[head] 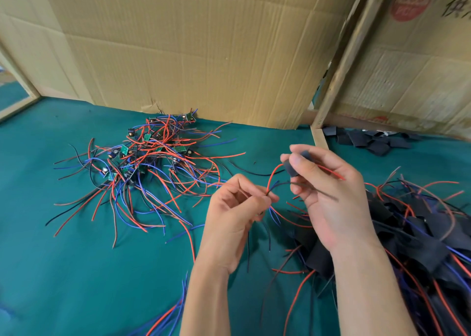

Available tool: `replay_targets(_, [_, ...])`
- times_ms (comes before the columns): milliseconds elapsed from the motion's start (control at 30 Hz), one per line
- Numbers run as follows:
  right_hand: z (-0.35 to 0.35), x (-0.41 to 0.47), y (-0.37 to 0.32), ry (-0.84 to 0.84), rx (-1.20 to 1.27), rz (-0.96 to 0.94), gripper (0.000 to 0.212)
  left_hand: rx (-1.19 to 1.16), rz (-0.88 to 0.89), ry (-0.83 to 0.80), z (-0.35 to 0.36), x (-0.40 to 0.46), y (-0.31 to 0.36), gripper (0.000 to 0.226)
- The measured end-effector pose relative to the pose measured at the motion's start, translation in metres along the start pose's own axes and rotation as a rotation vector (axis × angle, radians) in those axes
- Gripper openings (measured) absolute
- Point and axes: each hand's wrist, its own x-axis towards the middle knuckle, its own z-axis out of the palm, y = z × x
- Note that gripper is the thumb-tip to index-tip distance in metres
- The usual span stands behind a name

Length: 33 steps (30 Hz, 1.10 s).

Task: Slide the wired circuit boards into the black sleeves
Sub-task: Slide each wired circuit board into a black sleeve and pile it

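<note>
Threading a board's wires through a black sleeve

Keep the wires bunched and taut so the board follows straight: the left hand (238, 205) pinches the wired circuit board's (274, 183) leads, knuckles curled, while at its 2 o'clock the right hand (328, 185) grips the black sleeve (293, 169), wrist raised above the bench (76, 272). Unsleeved boards (142, 157) lie at 10 o'clock, spare sleeves (367, 141) at 1 o'clock.
</note>
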Motion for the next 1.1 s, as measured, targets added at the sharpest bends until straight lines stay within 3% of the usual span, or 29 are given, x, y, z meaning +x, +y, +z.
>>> replay_targets(233, [-0.001,0.001,0.004,-0.039,-0.01,0.013,0.029,0.177,0.027,0.057,-0.001,0.001,-0.005,0.015])
replay_targets(600, [-0.002,0.003,-0.002,0.074,0.142,-0.092,0.026,0.174,0.079,0.25,-0.004,0.005,-0.008,0.018])
replay_targets(1100, [0.002,0.003,-0.003,0.201,0.13,-0.204,0.025,0.311,0.099,0.242,-0.005,0.007,-0.015,0.025])
